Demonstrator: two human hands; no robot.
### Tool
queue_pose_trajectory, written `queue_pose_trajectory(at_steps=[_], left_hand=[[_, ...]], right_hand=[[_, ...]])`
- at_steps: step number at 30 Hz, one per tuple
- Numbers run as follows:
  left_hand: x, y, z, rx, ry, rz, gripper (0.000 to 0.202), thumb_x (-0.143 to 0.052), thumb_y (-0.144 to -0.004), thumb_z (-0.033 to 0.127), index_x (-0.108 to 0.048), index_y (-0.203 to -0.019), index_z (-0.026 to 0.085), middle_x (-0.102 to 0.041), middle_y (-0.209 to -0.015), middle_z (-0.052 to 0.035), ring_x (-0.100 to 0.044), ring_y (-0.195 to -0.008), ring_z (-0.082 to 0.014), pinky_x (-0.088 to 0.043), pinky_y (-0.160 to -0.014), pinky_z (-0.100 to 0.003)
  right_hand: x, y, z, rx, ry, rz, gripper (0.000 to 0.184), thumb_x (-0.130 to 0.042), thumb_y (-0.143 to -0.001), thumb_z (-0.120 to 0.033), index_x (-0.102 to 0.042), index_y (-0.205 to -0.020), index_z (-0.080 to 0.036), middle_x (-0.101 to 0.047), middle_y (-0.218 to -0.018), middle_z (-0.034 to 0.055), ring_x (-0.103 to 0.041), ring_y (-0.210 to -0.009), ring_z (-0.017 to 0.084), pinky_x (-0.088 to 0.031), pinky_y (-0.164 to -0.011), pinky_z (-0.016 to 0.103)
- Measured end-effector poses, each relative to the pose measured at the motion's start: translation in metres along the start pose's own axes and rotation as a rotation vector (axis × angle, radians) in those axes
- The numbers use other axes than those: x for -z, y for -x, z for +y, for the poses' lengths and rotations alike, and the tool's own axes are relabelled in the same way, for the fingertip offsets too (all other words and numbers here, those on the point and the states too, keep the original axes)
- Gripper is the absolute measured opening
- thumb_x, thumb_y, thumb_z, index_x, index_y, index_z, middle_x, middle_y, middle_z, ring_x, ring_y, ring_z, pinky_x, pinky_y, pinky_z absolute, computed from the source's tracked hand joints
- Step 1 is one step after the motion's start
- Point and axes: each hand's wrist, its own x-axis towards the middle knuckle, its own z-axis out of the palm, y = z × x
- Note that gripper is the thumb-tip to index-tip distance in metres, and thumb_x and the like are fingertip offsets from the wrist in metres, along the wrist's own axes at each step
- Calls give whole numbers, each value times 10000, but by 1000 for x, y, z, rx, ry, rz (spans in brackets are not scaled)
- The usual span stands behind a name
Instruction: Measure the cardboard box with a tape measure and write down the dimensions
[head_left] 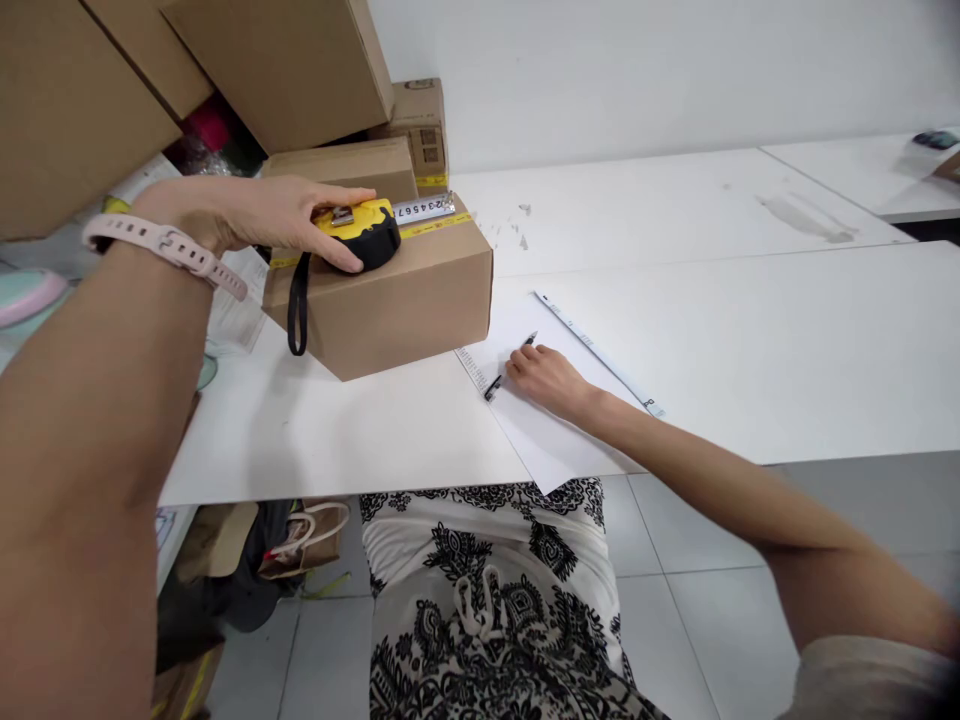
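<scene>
My left hand (292, 222) is closed round a yellow and black tape measure (371, 235) resting on top of a cardboard box (405, 310). A short length of its blade (425, 208) lies out along the box top, and a black wrist strap (298, 305) hangs down the front. To the right, my right hand (547, 380) rests on a spiral-bound notebook (570, 445) with its fingers curled over a black pen (493, 388). Both ends of the pen show; the middle is hidden under the fingers. A pale blue strip (596, 350) runs along the notebook's far side.
Behind the box, several more cardboard boxes (292, 70) are stacked against the wall. The white table's (390, 440) front edge runs just before my legs. Below it at left stands a paper bag (315, 540). A dark object (934, 140) lies at the far right.
</scene>
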Motion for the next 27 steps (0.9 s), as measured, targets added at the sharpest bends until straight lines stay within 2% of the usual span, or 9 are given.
queue_pose_trajectory(at_steps=[3, 5, 7, 11, 14, 17, 21, 24, 27], left_hand=[[4, -11, -8, -55, -49, -18, 1159, -910, -453, 627, -565, -1384, 30, -712, -1289, -148, -673, -956, -132, -535, -964, -508], [4, -12, -10, -119, -80, 18, 1130, -905, -481, 645, -574, -1369, 30, -718, -1282, -141, -675, -893, -107, -569, -910, -436], [-1, -8, -10, -182, -107, 64, 1150, -893, -492, 680, -567, -1366, 7, -711, -1293, -158, -680, -868, -108, -586, -871, -407], [-19, 7, -4, -45, -46, 143, 1191, -896, -532, 689, -491, -1477, 87, -628, -1429, -186, -692, -1043, -204, -565, -928, -536], [-31, 10, -6, -38, 26, 228, 1189, -937, -522, 637, -481, -1495, 130, -604, -1469, -180, -650, -1165, -247, -509, -1004, -601], [-36, 5, -13, -97, 25, 250, 1186, -931, -517, 649, -493, -1481, 116, -631, -1429, -161, -640, -1162, -246, -515, -1001, -597], [-40, 4, -12, -3, 51, 251, 1189, -951, -497, 609, -493, -1491, 142, -620, -1440, -132, -620, -1212, -274, -503, -1024, -597], [-46, 7, -5, 87, 106, 276, 1192, -979, -491, 553, -486, -1510, 179, -595, -1469, -128, -571, -1282, -296, -435, -1101, -622], [-52, 7, -4, 103, 144, 308, 1217, -996, -455, 529, -497, -1507, 178, -579, -1477, -135, -551, -1288, -301, -401, -1133, -633]], right_hand=[[8, -17, -3, 31, 89, -123, 272, -509, -925, -22, -667, -835, -224, -641, -739, 73, -597, -798, 230, -455, -769, 398], [12, -21, -3, 21, 151, -195, 274, -462, -947, -39, -651, -890, -230, -611, -677, 45, -561, -700, 202, -438, -734, 387], [15, -19, 3, -18, 162, -197, 269, -422, -961, -59, -640, -958, -216, -614, -671, 42, -517, -625, 181, -411, -692, 381], [20, 9, 35, -229, 14, 27, 168, -474, -984, -229, -639, -993, -200, -676, -769, 71, -516, -641, 182, -384, -659, 369], [18, 44, 61, -511, 14, 291, 262, -437, -964, -154, -652, -1108, -194, -727, -936, 105, -586, -794, 214, -345, -642, 335], [12, 75, 72, -761, 124, 364, 365, -395, -958, -131, -655, -1211, -179, -722, -1013, 145, -610, -926, 262, -259, -603, 323], [4, 97, 50, -893, 130, 307, 325, -427, -950, -205, -678, -1155, -184, -680, -968, 154, -595, -904, 287, -206, -587, 312], [0, 100, 12, -950, 79, 279, 309, -435, -961, -246, -666, -1159, -197, -642, -987, 137, -559, -767, 232, -210, -574, 296], [-3, 98, -22, -991, 61, 270, 289, -429, -974, -250, -662, -1140, -214, -620, -974, 117, -530, -714, 201, -204, -565, 289]])
